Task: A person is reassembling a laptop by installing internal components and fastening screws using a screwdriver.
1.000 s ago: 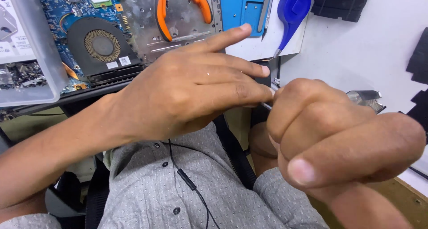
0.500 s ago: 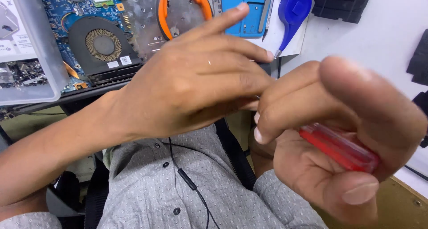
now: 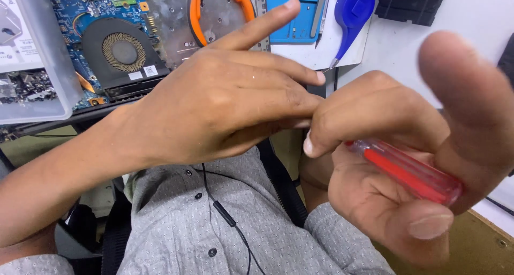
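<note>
Red screwdriver | right hand fingers grasping handle | left hand fingers pinching its tip

Single head cam, steep downward look, v. close over hands, lap, desk edge.

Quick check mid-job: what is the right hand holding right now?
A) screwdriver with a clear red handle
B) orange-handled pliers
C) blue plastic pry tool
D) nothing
A: the right hand has its fingers curled around the screwdriver, whose clear red handle lies across the palm, while the left hand touches its fingertips.
</note>
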